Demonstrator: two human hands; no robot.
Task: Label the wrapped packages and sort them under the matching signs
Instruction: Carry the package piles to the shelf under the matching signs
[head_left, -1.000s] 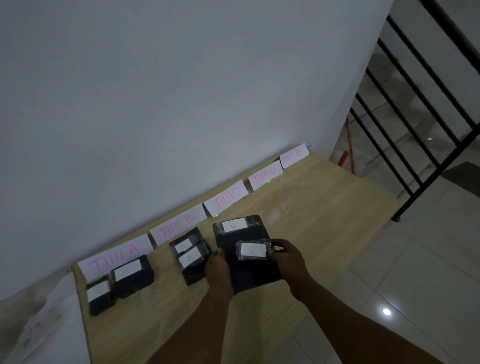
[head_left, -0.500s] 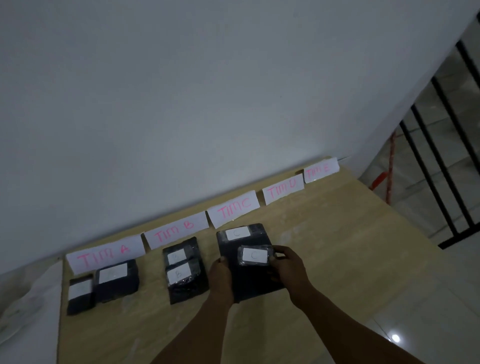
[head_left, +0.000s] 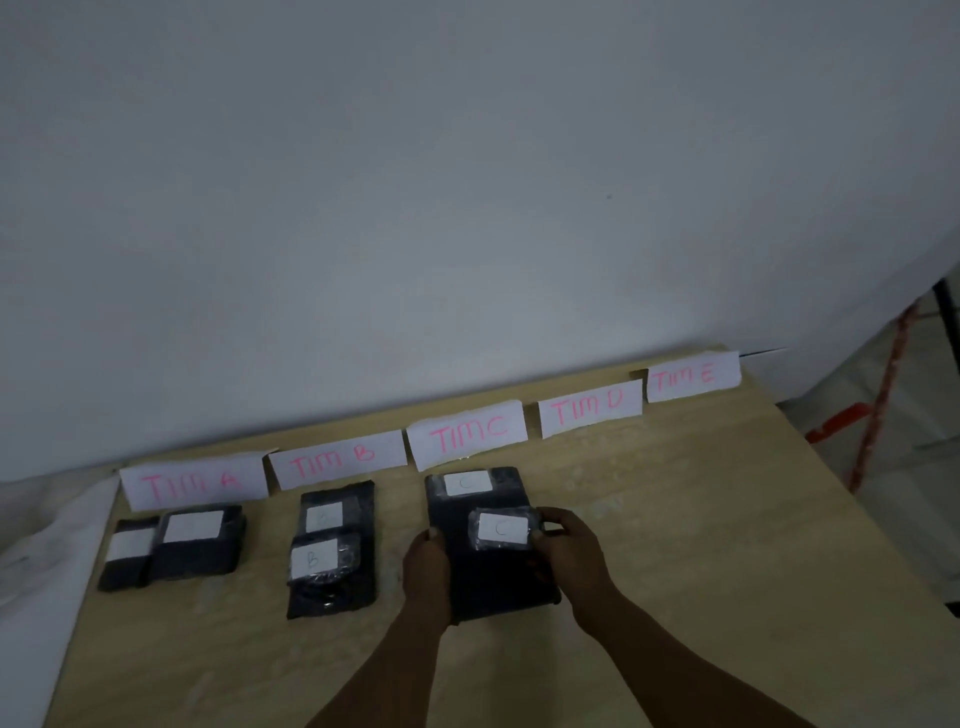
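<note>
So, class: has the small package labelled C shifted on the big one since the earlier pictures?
No. The small C package lies in the same spot on the large C package, just below its label and under the TIM C sign; only the camera moved.

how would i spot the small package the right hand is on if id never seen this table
Find the row of pink-lettered signs along the wall and stop at the middle one, TIM C. Under it lies a big flat black package, and the small package sits on top of that, with the right hand at its edge. It is the only one stacked under that sign, and its white label reads C.
</note>
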